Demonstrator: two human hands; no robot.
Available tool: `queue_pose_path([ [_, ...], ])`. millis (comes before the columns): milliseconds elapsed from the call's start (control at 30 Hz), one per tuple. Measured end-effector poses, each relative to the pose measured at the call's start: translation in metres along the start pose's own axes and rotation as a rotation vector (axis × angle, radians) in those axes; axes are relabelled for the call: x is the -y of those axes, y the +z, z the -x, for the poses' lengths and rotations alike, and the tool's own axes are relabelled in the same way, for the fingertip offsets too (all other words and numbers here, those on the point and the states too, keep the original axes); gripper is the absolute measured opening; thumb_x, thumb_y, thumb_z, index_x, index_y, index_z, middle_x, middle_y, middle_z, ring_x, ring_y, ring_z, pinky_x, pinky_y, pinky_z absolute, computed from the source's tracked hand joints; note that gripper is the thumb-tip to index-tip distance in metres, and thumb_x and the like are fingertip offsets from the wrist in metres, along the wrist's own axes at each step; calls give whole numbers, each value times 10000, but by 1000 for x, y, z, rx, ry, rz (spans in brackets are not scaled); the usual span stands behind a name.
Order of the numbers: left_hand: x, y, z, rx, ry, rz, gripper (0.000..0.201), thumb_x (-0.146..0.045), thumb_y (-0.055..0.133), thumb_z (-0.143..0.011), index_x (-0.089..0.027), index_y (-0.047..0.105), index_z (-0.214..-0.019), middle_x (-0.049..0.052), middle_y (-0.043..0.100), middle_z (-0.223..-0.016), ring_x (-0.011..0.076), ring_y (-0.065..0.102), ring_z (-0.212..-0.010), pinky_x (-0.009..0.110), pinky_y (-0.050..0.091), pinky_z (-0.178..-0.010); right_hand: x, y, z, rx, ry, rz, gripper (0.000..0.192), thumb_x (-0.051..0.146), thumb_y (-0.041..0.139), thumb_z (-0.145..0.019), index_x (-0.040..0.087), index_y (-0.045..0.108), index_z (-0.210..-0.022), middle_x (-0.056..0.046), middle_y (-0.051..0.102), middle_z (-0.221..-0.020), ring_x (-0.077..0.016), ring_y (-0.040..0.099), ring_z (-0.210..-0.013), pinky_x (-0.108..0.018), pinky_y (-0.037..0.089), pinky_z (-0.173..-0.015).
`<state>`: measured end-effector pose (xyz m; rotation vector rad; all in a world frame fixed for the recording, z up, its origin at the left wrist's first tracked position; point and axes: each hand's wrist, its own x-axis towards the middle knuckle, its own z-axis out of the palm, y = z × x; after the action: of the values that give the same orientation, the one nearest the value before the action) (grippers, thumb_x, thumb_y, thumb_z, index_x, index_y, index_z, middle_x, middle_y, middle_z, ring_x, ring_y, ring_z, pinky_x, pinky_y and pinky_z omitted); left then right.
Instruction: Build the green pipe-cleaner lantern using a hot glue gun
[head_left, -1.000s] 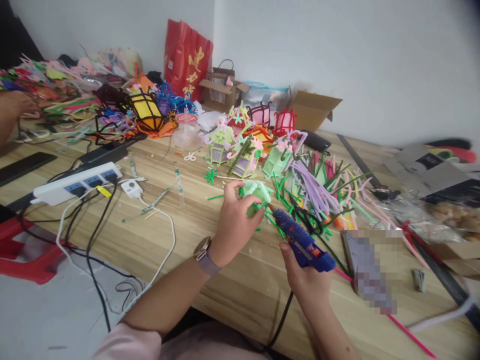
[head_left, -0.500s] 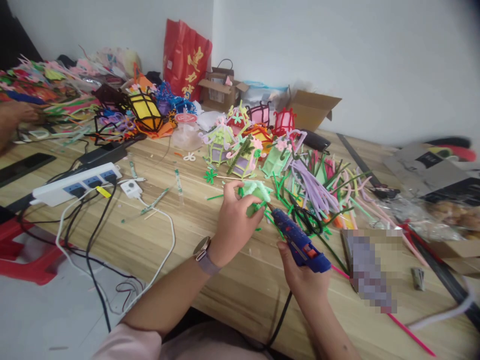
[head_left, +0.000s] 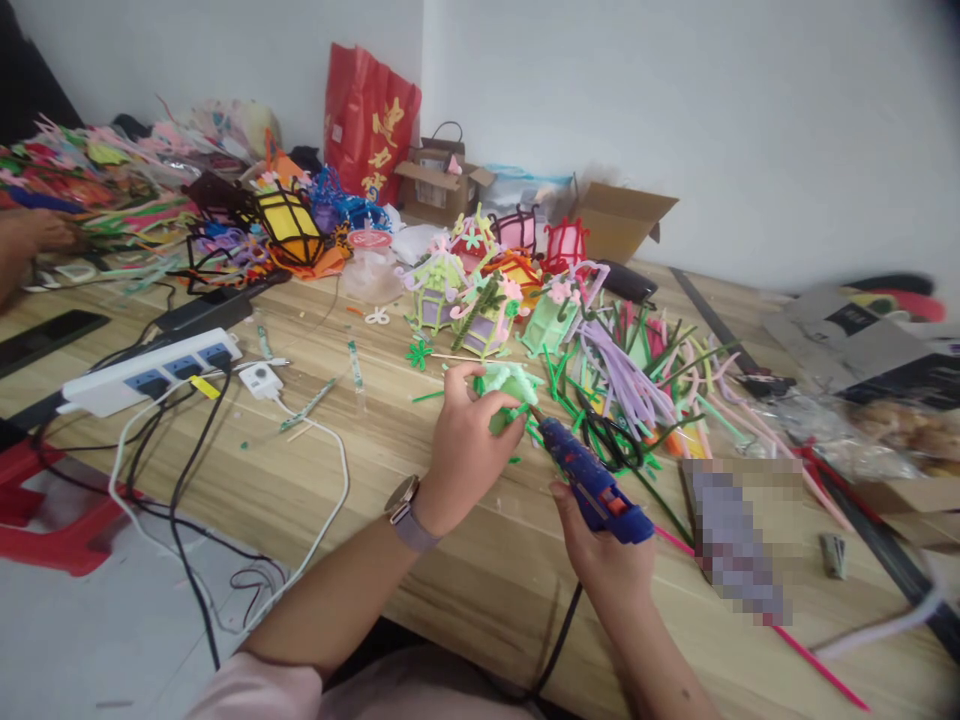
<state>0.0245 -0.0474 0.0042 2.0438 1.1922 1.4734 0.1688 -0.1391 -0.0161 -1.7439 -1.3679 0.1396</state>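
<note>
Between the fingers and thumb of my left hand [head_left: 471,440] is a light green fuzzy lantern piece [head_left: 510,382], partly hidden by the hand. My right hand [head_left: 606,565] is wrapped around the handle of a blue hot glue gun [head_left: 592,480]. The gun's nozzle points up and left, touching or very near the green piece's right edge. Its black cord hangs down below my right hand. Just beyond the hands stand several small pipe-cleaner lanterns, among them a pale green one [head_left: 551,322] with pink flowers.
Purple pipe cleaners [head_left: 626,365] and green scraps lie right of the hands. A white power strip [head_left: 150,372] with cables sits at left. Behind are a red bag [head_left: 371,120] and cardboard boxes [head_left: 624,225]. Another person's hand [head_left: 34,240] is at the far left.
The glue gun and my right hand have shifted very slightly left. The whole view has moved a little, and both grips look the same.
</note>
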Motion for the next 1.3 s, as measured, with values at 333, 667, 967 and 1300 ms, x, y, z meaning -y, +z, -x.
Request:
queue_pose_path([
  [333,3,-2,-1,0,-16,-14,30,-194,703,-790,-183,688,-814,91,439,-1197,193,574,-956,368,514,-874,-5,-10,4,-70,70,16,317,513,641,-741,242,565,-596,-9,554,-504,-191,533,-467,-299,422,-454],
  [667,8,-6,-7,-15,-13,2,84,-143,674,-783,-202,703,-834,79,488,-1176,186,563,-934,389,508,-902,-52,-46,3,318,701,-623,490,556,808,-609,157,677,-862,28,552,-587,-114,494,-479,-237,371,-447],
  [967,11,-8,-10,34,-56,28,101,-120,647,-763,-199,676,-818,83,512,-1174,219,565,-1059,417,478,-976,-66,-51,-4,641,695,-520,462,481,844,-573,152,679,-852,-18,677,-708,-163,622,-635,-278,485,-598],
  [1300,7,-9,-8,53,-49,55,76,-129,662,-747,-196,655,-783,90,514,-1201,242,547,-1113,462,441,-1031,-54,-72,-37,382,124,176,431,579,642,-705,199,742,-882,-46,718,-621,-226,638,-504,-328,475,-490],
])
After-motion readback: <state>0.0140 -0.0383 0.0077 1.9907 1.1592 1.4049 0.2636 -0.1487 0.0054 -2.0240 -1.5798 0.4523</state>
